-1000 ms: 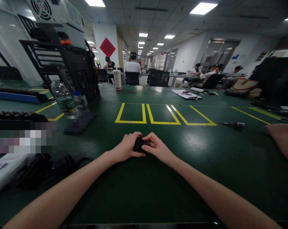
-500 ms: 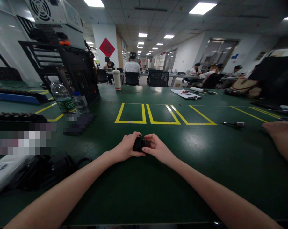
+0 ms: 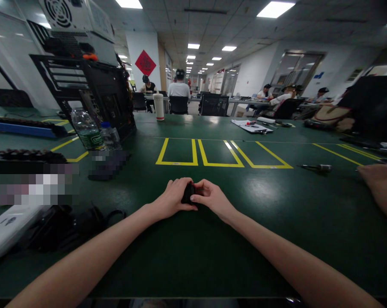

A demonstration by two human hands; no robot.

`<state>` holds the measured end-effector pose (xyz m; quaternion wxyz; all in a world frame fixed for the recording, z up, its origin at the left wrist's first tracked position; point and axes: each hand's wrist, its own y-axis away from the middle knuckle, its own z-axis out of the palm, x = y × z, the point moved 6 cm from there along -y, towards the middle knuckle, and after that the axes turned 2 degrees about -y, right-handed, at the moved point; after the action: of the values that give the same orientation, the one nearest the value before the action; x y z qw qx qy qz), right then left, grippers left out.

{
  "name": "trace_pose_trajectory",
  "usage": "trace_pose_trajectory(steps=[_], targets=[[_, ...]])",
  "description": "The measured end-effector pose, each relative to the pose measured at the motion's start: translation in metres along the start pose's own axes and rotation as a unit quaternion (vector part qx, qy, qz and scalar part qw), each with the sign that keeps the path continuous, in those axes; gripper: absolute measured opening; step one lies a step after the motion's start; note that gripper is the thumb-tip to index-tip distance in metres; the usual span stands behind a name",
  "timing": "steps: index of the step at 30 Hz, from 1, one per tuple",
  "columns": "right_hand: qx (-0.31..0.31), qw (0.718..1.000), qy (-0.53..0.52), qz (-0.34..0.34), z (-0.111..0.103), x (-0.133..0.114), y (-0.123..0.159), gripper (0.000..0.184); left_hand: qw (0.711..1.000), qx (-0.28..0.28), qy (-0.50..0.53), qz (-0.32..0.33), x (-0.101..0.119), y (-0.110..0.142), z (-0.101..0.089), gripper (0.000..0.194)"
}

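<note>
A small black object (image 3: 187, 193) sits between my two hands, low over the dark green table (image 3: 193, 252); its kind cannot be made out. My left hand (image 3: 173, 199) is closed around its left side, thumb below and fingers over the top. From the right, my right hand (image 3: 211, 197) pinches at its right side with thumb and forefinger, and the inner fingers curl partly out of sight. Beyond the hands, yellow tape outlines (image 3: 221, 164) mark the table. A screwdriver-like tool (image 3: 318, 167) lies to the right.
On the left stand an open black computer case (image 3: 106, 94) and clear bottles (image 3: 84, 124). Nearer lie a white device (image 3: 16, 229) and dark cabled items (image 3: 61, 226). A white cup (image 3: 159, 107) and clipboard (image 3: 251, 126) stand farther back. Another person's hand (image 3: 378, 182) rests at right.
Half a second ago my right fingers were slightly apart from the black object's right end with a part showing between; now they are closer against it. The view has shifted slightly.
</note>
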<state>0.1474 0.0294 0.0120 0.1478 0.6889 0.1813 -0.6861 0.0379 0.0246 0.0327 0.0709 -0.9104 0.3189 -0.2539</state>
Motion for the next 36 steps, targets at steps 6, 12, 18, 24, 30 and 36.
trace_pose_trajectory(steps=[6,12,18,24,30,36], targets=[[0.004,1.0,-0.016,0.012,-0.001,0.003,0.003,0.025,1.0,0.005,-0.012,0.008,-0.003,-0.001,0.003,0.063],[-0.004,1.0,0.004,-0.015,-0.004,0.004,-0.003,0.024,1.0,0.002,-0.013,0.012,-0.003,0.0,0.004,0.063],[-0.005,0.999,0.026,-0.045,-0.003,0.003,0.0,0.024,1.0,-0.003,0.0,0.023,-0.001,0.001,0.0,0.062],[-0.014,0.998,0.034,-0.043,-0.003,0.002,0.001,0.019,1.0,-0.016,0.007,0.024,0.003,0.001,-0.004,0.06],[-0.026,0.997,0.066,-0.043,-0.003,-0.003,0.002,0.021,0.999,-0.026,0.01,0.021,0.005,0.001,-0.006,0.058],[-0.042,0.995,0.084,-0.042,0.002,-0.008,0.007,0.026,0.999,-0.035,0.039,0.004,0.005,0.005,-0.003,0.061]])
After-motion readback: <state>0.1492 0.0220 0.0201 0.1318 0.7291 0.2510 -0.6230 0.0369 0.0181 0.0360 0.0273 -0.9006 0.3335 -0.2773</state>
